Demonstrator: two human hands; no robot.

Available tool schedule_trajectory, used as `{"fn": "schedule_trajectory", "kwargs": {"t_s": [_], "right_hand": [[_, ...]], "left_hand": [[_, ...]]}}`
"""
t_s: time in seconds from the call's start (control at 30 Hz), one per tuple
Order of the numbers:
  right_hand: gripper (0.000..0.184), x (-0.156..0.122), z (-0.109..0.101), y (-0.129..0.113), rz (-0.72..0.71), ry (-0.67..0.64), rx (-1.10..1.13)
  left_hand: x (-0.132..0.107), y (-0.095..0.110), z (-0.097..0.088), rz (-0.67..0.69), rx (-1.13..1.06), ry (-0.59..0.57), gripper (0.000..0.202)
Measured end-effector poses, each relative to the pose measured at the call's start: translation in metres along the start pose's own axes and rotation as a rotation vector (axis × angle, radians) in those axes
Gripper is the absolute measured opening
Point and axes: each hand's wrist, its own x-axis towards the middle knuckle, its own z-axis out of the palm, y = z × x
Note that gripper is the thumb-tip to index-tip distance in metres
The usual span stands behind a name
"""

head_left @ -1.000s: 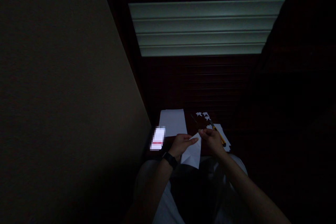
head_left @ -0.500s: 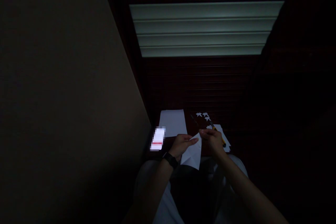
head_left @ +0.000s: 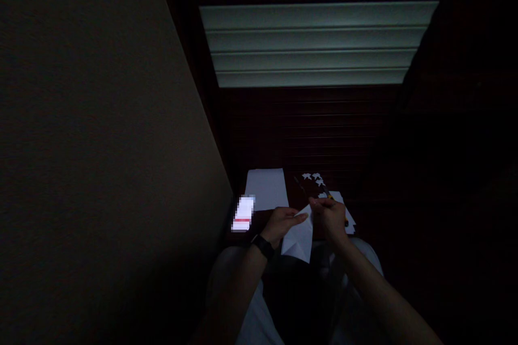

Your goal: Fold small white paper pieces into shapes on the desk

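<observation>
In dim light, a folded white paper [head_left: 300,238] hangs between both hands above my lap. My left hand [head_left: 280,223], with a dark watch [head_left: 263,246] on its wrist, pinches the paper's upper left edge with closed fingers. At the paper's top right, my right hand [head_left: 329,218] has its fingers curled around the edge.
On the dark table [head_left: 295,194] lie a white sheet [head_left: 267,187], several small white paper cut-outs [head_left: 313,178], more paper with a yellow-handled tool [head_left: 339,206], and a lit blurred screen [head_left: 243,214]. A wall rises on the left; a slatted pale panel [head_left: 313,43] is ahead.
The paper has shifted slightly right and down between my hands. My right hand moved a little nearer the paper's top.
</observation>
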Motion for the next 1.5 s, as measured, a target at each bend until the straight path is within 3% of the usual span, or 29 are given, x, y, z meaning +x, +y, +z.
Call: {"fn": "schedule_trajectory", "kwargs": {"t_s": [0.37,0.63,0.87,1.1,1.5], "right_hand": [[0.035,-0.0044,0.002,-0.008,-0.066,0.013,-0.064],[0.037,-0.004,0.0025,-0.0028,-0.015,-0.064,-0.005],[0.036,-0.0069,0.0044,-0.0002,0.016,-0.016,0.041],[0.037,-0.0055,0.0048,-0.0018,0.046,-0.09,0.081],[0.027,-0.0036,0.0017,-0.004,0.052,-0.035,0.108]], "left_hand": [[0.0007,-0.0015,0.0013,0.01,-0.064,-0.004,0.036],[0.0015,-0.0025,-0.0003,0.044,-0.041,0.035,0.033],[0.0005,-0.0021,0.0014,0.041,-0.047,0.01,0.032],[0.0,0.0,0.0022,0.005,-0.036,0.009,0.034],[-0.0003,0.0011,0.004,0.012,-0.031,-0.008,0.035]]}}
